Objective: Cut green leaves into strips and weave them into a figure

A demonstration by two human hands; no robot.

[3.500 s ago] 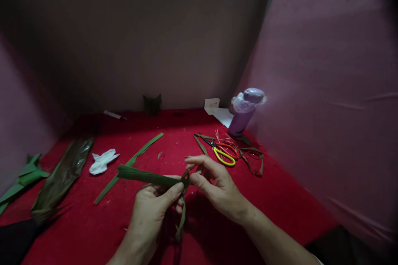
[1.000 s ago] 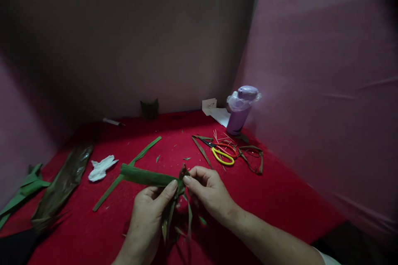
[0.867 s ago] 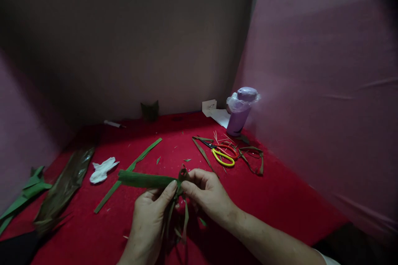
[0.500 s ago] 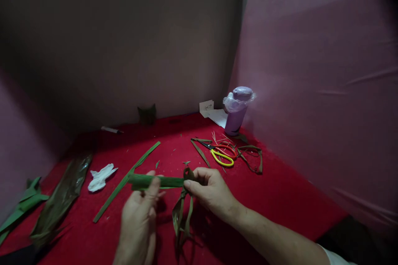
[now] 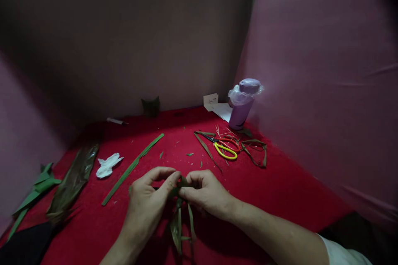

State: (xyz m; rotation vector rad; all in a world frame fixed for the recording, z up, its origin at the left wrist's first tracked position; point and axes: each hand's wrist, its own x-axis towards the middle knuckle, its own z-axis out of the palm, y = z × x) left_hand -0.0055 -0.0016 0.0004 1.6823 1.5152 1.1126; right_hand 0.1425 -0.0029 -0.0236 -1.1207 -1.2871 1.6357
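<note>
My left hand [image 5: 149, 201] and my right hand [image 5: 207, 192] meet over the lower middle of the red cloth. Both hands pinch a green leaf piece, gripped at a knot between the fingertips. Most of its green band is hidden behind my left fingers. Brownish-green leaf strips [image 5: 178, 232] hang down from the knot below my fingers. Beyond my hands lies a long thin green strip [image 5: 133, 166], left of centre. Scissors [image 5: 225, 150] with one red and one yellow handle rest farther off to the right.
On the red cloth [image 5: 280, 190] are a crumpled white tissue [image 5: 108, 165], a brown leaf bundle [image 5: 74, 180], a green folded leaf [image 5: 39, 186], thin sticks, and dry strips [image 5: 264, 153]. A purple cup [image 5: 241, 112] stands beside white papers [image 5: 222, 111]. Walls rise behind and at both sides.
My left hand has moved right and up to the knot, closing on the piece beside my right fingers. The green band, earlier stretched out to the left, is now mostly hidden. The view has shifted slightly.
</note>
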